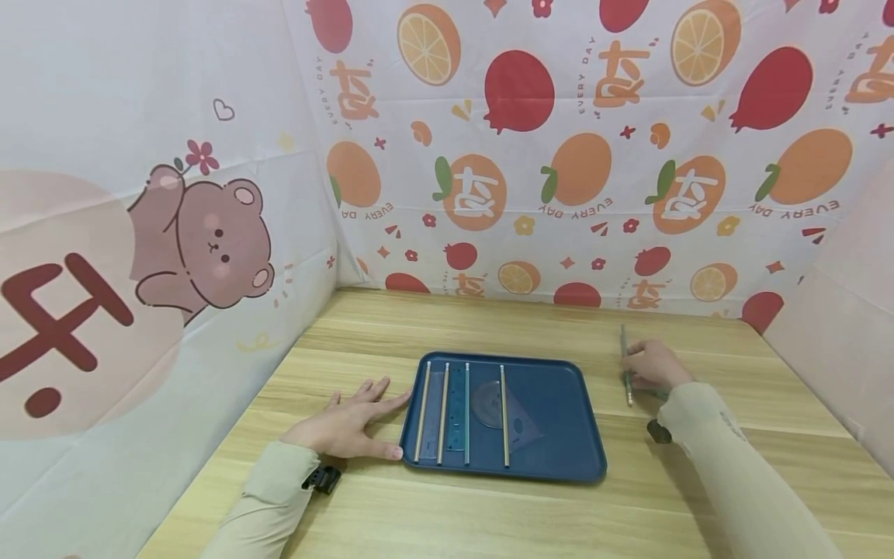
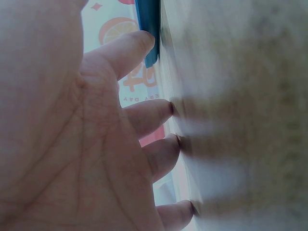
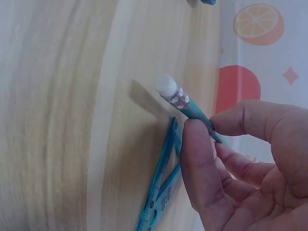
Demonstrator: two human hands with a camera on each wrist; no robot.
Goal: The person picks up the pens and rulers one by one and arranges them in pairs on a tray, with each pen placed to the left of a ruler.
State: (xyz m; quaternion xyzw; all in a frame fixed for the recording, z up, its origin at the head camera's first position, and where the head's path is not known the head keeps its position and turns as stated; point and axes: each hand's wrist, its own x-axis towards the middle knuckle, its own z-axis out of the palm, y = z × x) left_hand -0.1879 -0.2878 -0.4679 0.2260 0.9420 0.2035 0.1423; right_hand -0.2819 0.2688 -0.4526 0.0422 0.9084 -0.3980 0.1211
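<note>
Between thumb and fingers my right hand [image 1: 653, 365] pinches a green pencil [image 3: 195, 111] near its white eraser end, to the right of the tray. Beside that hand, a teal set square [image 3: 156, 187] shows in the right wrist view, partly hidden by the fingers. My left hand [image 1: 345, 427] rests spread on the table, its thumb touching the near left corner of the blue tray [image 1: 566, 419]. Several pencils [image 1: 504, 419] lie roughly parallel in the tray, among a teal ruler [image 1: 457, 411], a clear ruler [image 1: 431, 419], a round clear protractor [image 1: 486, 404] and a clear set square [image 1: 527, 429].
The wooden table [image 1: 489, 520] extends around the tray. A fruit-printed cloth [image 1: 520, 171] hangs along its back edge, and a bear-printed cloth [image 1: 230, 241] hangs on the left. Black straps with small devices sit at both wrists.
</note>
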